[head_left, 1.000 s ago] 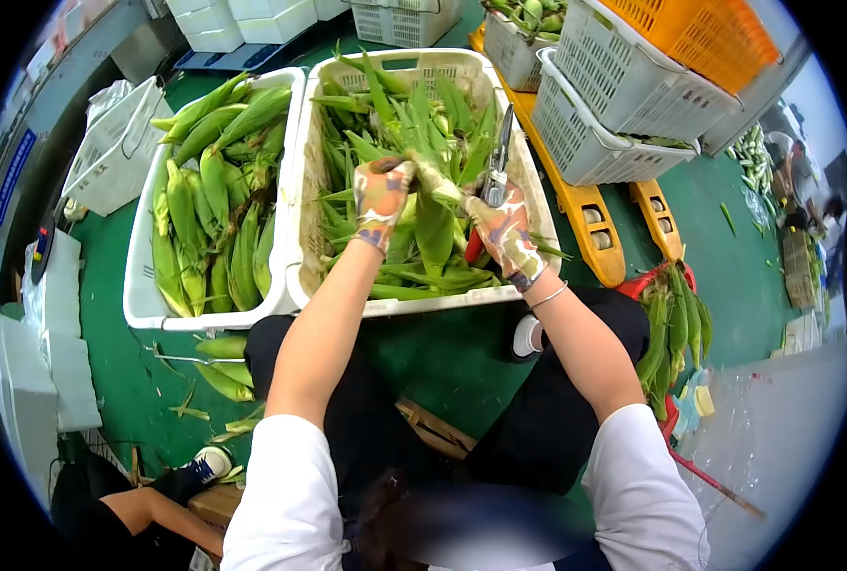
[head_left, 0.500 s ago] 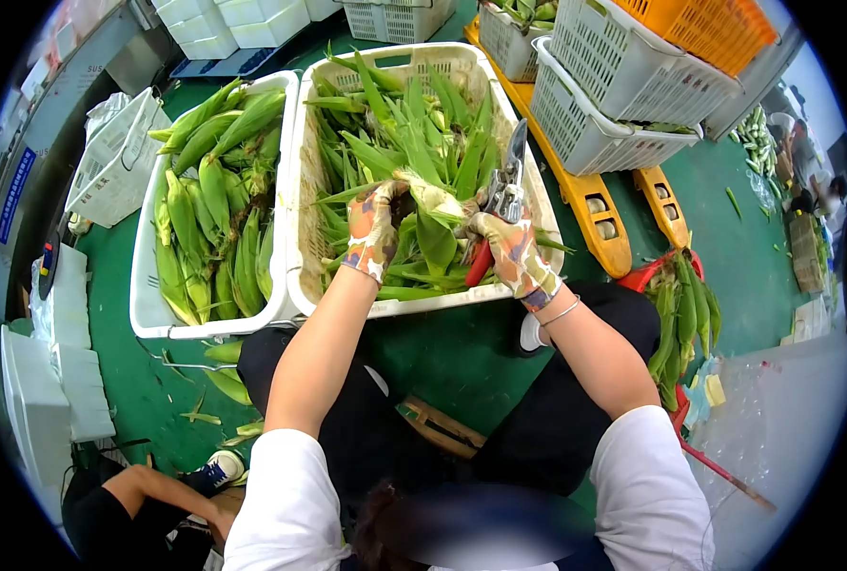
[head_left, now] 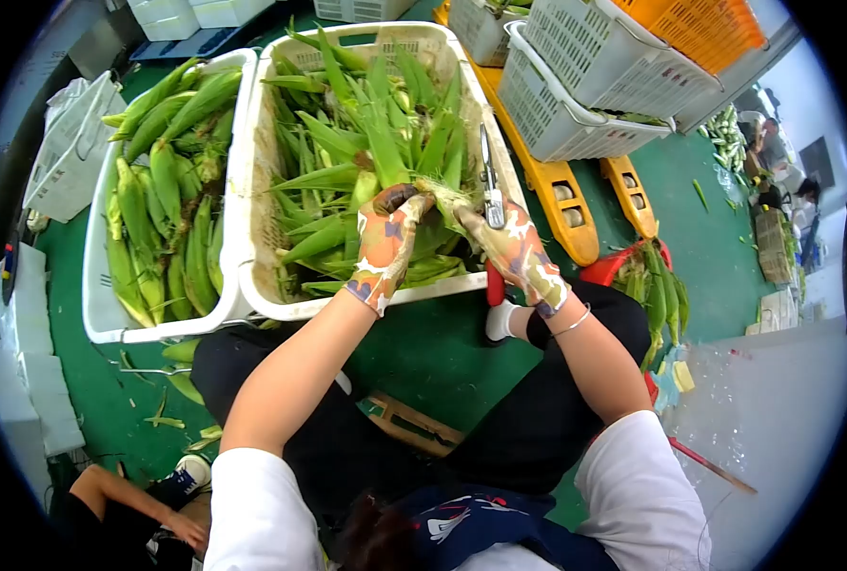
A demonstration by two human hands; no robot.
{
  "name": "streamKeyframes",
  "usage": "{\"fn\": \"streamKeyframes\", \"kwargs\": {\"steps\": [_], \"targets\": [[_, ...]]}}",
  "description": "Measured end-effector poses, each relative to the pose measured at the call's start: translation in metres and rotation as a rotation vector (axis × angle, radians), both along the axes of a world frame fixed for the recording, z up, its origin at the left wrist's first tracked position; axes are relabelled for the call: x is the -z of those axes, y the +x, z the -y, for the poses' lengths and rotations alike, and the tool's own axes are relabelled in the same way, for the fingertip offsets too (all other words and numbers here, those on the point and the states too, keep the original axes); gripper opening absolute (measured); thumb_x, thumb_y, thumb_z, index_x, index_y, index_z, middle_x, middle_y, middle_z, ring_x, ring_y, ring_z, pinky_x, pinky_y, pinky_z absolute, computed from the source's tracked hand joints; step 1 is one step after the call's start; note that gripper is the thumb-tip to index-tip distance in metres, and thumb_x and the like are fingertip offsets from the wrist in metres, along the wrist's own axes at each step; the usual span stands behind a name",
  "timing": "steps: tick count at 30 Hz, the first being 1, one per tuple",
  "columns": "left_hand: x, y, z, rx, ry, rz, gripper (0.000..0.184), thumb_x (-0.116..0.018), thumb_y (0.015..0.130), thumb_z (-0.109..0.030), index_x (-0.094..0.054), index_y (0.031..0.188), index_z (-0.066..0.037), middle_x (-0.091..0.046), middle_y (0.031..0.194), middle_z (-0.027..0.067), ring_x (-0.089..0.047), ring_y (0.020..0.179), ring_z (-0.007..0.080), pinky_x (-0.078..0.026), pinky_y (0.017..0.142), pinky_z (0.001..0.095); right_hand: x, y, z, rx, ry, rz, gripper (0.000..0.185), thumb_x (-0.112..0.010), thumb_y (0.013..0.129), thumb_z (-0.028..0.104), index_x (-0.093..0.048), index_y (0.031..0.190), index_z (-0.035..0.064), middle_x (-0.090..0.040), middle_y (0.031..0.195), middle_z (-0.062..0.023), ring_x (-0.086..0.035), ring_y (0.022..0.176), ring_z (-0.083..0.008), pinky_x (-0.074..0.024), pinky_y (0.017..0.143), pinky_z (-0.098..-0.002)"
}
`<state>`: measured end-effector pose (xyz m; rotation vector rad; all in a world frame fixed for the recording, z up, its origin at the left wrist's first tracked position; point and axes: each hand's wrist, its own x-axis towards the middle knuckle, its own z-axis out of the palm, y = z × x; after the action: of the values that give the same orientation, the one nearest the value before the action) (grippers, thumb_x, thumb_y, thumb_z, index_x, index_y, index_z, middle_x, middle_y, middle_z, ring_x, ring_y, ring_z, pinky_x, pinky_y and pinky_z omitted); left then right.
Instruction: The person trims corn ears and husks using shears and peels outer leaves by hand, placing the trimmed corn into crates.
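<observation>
Both hands wear camouflage-patterned gloves and meet over the near part of a white crate (head_left: 244,228) filled with loose green corn husks (head_left: 333,143). My left hand (head_left: 388,243) is closed around the pale end of an ear of corn (head_left: 447,198), whose lower part hangs among the leaves. My right hand (head_left: 514,249) is wrapped around red-handled pruning shears (head_left: 492,195), blades pointing up and away from me. Its fingertips also reach the ear's pale silky part; whether they pinch it is hidden. Beside this crate, a second white crate (head_left: 93,276) holds several green ears of corn (head_left: 165,181).
A yellow pallet jack (head_left: 564,224) with stacked white crates (head_left: 576,105) stands right of the husks. Bundled corn (head_left: 666,295) lies in a red container (head_left: 604,269) by my right knee. Another person's arm (head_left: 124,500) shows at lower left. A wooden piece (head_left: 409,423) lies between my legs.
The view has shifted, so the crates sit further left and higher. My hands stay at the ear; the shears have turned more upright, and the ear's pale end is pulled more open.
</observation>
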<state>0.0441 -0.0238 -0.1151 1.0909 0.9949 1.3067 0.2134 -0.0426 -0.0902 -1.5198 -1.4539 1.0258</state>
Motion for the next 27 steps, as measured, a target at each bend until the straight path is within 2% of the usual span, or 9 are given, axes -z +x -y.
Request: {"fn": "streamKeyframes", "kwargs": {"steps": [7,8,9,12,14,18,21,23,27], "targets": [[-0.022,0.022,0.009,-0.024,0.115,-0.302,0.029,-0.063,0.078,-0.018,-0.06,0.095,0.004,-0.062,0.085,0.0104,-0.057,0.076,0.016,-0.046,0.07,0.0291,-0.006,0.01,0.0,-0.022,0.03,0.187,0.026,-0.06,0.079,0.027,-0.059,0.085,0.0013,-0.058,0.065,-0.0083,-0.052,0.058,-0.0156,-0.0431,0.054,-0.0322],[0.009,0.03,0.002,-0.157,0.328,-0.374,0.053,-0.07,0.073,-0.028,-0.051,0.104,0.01,-0.058,0.099,0.0218,-0.059,0.085,0.0287,-0.047,0.072,0.0361,-0.001,0.007,-0.001,0.001,-0.051,0.128,0.024,-0.058,0.079,0.024,-0.059,0.086,0.0015,-0.06,0.068,-0.0112,-0.056,0.061,-0.02,-0.0447,0.056,-0.0341],[-0.037,0.027,0.015,-0.016,0.148,-0.579,0.05,-0.067,0.074,-0.026,-0.049,0.106,0.008,-0.057,0.096,0.024,-0.057,0.085,0.0357,-0.046,0.071,0.0396,0.009,0.01,-0.003,-0.07,0.1,0.208,0.024,-0.058,0.079,0.022,-0.058,0.089,0.0014,-0.061,0.071,-0.0132,-0.059,0.064,-0.0243,-0.0454,0.057,-0.0348],[-0.011,0.024,0.013,-0.076,0.352,-0.709,0.042,-0.061,0.076,-0.021,-0.046,0.105,0.006,-0.056,0.088,0.0236,-0.056,0.08,0.0385,-0.045,0.068,0.0415,0.009,-0.001,0.001,0.024,0.075,0.042,0.025,-0.06,0.077,0.02,-0.057,0.092,0.0007,-0.062,0.073,-0.0142,-0.06,0.065,-0.0261,-0.0462,0.057,-0.0345],[-0.003,0.019,0.008,-0.039,0.32,-0.78,0.04,-0.055,0.076,-0.01,-0.046,0.111,0.008,-0.057,0.076,0.024,-0.054,0.068,0.0414,-0.045,0.062,0.0415,0.0,-0.003,0.005,0.066,0.034,0.226,0.027,-0.062,0.076,0.02,-0.056,0.091,-0.0009,-0.062,0.073,-0.0141,-0.061,0.064,-0.0249,-0.0469,0.058,-0.0335],[0.008,0.014,-0.002,0.124,0.39,-0.789,0.046,-0.053,0.077,-0.005,-0.04,0.118,0.012,-0.059,0.082,0.0232,-0.057,0.07,0.0359,-0.046,0.064,0.0371,0.004,0.001,0.0,0.052,0.129,0.309,0.029,-0.065,0.077,0.021,-0.056,0.091,-0.0022,-0.062,0.074,-0.0136,-0.06,0.064,-0.021,-0.0475,0.059,-0.0314],[0.045,0.026,-0.005,-0.055,0.351,-0.524,0.035,-0.053,0.072,-0.008,-0.053,0.103,0.006,-0.059,0.084,0.0223,-0.057,0.081,0.038,-0.046,0.07,0.0405,0.007,-0.003,-0.003,0.028,0.135,0.06,0.029,-0.066,0.078,0.021,-0.056,0.093,-0.0022,-0.063,0.075,-0.0122,-0.056,0.063,-0.0151,-0.046,0.06,-0.0282],[0.055,0.03,-0.004,-0.112,0.414,-0.526,0.043,-0.051,0.085,-0.014,-0.04,0.12,0.008,-0.059,0.095,0.0145,-0.055,0.08,0.0189,-0.045,0.07,0.0294,0.009,-0.008,-0.007,0.121,0.104,0.271,0.031,-0.067,0.078,0.021,-0.057,0.095,-0.0027,-0.063,0.075,-0.0122,-0.056,0.063,-0.0154,-0.046,0.061,-0.0283],[0.073,0.035,-0.012,-0.153,0.246,-0.309,0.031,-0.052,0.085,-0.015,-0.054,0.106,0.007,-0.062,0.089,0.0125,-0.056,0.079,0.0161,-0.044,0.072,0.0263,0.009,-0.017,-0.01,0.145,0.169,0.195,0.027,-0.066,0.079,0.019,-0.057,0.089,-0.0034,-0.063,0.075,-0.0114,-0.057,0.063,-0.0174,-0.0462,0.06,-0.0304]]}}
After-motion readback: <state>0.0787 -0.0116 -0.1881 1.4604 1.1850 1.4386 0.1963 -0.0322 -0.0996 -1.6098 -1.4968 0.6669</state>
